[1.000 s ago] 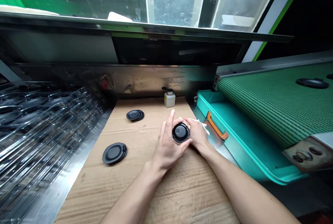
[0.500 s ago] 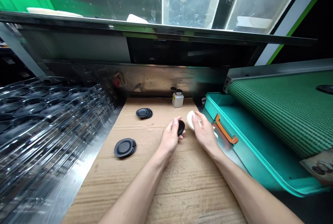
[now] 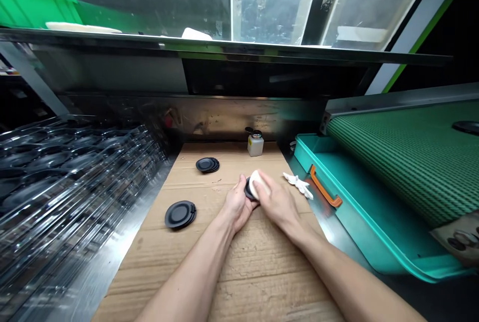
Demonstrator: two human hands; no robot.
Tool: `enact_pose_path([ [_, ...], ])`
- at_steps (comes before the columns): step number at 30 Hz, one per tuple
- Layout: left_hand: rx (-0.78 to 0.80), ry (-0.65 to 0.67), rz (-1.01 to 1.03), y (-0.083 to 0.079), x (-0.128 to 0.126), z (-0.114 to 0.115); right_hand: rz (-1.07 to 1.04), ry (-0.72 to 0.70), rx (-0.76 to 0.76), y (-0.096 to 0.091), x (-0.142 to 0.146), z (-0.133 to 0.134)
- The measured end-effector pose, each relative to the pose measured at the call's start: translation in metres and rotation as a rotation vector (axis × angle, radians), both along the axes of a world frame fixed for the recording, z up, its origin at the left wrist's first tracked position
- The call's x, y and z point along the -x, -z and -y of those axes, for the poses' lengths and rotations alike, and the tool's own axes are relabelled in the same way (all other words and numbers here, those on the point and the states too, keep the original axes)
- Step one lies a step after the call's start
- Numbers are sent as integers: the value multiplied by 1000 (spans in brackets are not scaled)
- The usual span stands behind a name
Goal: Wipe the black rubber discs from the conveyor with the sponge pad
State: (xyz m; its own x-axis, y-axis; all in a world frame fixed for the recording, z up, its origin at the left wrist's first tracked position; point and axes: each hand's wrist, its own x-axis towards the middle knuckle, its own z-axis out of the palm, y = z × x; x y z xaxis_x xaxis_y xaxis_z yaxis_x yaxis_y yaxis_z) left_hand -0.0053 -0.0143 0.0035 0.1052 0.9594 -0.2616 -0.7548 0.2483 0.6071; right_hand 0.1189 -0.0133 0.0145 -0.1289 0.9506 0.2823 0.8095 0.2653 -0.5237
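Black disc (image 3: pixel 247 191) sits tilted in the left hand (image 3: pixel 236 203), above the cardboard sheet (image 3: pixel 269 277) that covers the counter; the thumb lies along its left edge, while the other fingers curl beneath and around its lower side. These fingers are closed on the disc, though their tips are partly hidden. In the right hand (image 3: pixel 277 202), the fingers pinch a round white pad (image 3: pixel 256 182), thumb on its near face, and the pad overlaps the right part of the disc, seemingly against it; the hidden side keeps me from telling exactly where they touch. Well apart from the hands, to the left, lie a near stack of black discs (image 3: pixel 178 214) and a smaller-looking far stack (image 3: pixel 206 164). A bottle (image 3: pixel 255 144) with its cap flipped up stands beyond the hands, and a crumpled white cloth (image 3: pixel 298 185) lies to their right, near the orange handle (image 3: pixel 324 190) of a teal bin (image 3: pixel 354 230).
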Motion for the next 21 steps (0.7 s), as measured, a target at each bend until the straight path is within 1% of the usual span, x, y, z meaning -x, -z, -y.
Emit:
enact_pose_path([
  [2, -14, -8, 8, 1, 0, -1, -40, 64, -54, 0, 1, -1],
  [3, -14, -13, 18, 2, -1, -2, -56, 50, -62, 0, 2, 0],
  [6, 23, -6, 75, 2, -2, -3, -34, -94, -9, 3, 5, 4],
  [7, 29, -4, 93, 2, -2, -3, -12, -102, 1, 3, 6, 5],
  [10, 3, -31, 97, 2, -1, -3, 21, -2, -16, 3, 8, 7],
  [11, -2, -36, 87, 2, -1, -3, 22, -4, -19, 2, 8, 7],
  [14, 11, -10, 90, 3, 0, -4, 28, -115, 9, 0, 6, 6],
  [15, 8, -18, 99, 3, 1, -4, 31, -116, 13, -2, 3, 4],
  [18, -11, -62, 84, 3, 2, -6, 1, 30, -18, -6, -11, -7],
  [19, -12, -68, 69, 3, 3, -7, -27, 60, -32, -7, -17, -10],
  [20, -12, -69, 60, 3, 3, -7, -61, 60, -33, -9, -22, -13],
  [21, -12, -73, 55, 2, 3, -7, -94, 29, -15, -10, -26, -15],
])
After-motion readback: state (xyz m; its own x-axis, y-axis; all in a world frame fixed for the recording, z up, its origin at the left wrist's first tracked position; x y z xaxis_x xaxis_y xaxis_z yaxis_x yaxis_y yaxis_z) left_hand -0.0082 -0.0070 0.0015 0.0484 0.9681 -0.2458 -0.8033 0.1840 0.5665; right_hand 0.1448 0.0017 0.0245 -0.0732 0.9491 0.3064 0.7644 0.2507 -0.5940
